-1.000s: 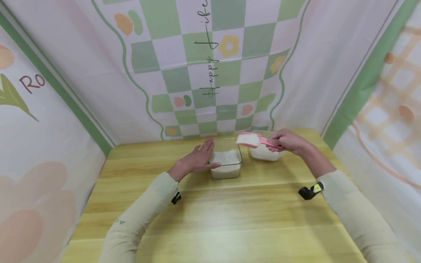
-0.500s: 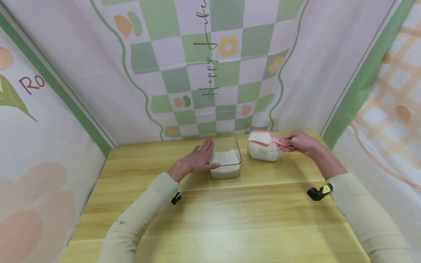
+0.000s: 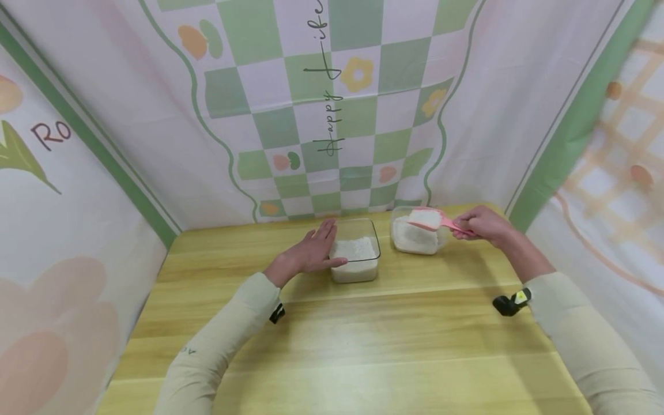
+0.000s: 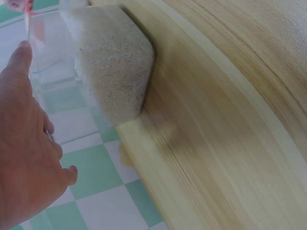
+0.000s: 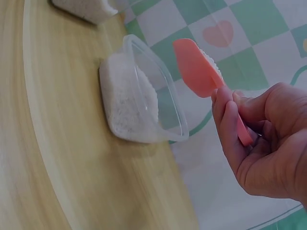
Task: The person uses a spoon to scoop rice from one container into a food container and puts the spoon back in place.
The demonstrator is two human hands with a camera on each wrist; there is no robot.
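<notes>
My right hand [image 3: 483,223] grips the handle of a pink scoop [image 3: 440,218], which is heaped with white rice. In the head view the scoop hangs over the right-hand clear plastic container [image 3: 415,245], partly filled with rice; the right wrist view shows the scoop [image 5: 194,69] raised above its rim. Left of it stands a glass container [image 3: 355,272], also partly full of rice. My left hand [image 3: 313,249] lies with straight fingers against the left side of that glass container. The left wrist view shows the rice grains [image 4: 115,62] through its wall.
Both containers stand near the back edge of a wooden table [image 3: 342,346]. A checked green and white curtain [image 3: 321,127] hangs right behind them, with more printed cloth at both sides.
My right hand has moved to the right with the filled scoop, from between the two containers to above the right-hand one. The left hand has stayed where it was.
</notes>
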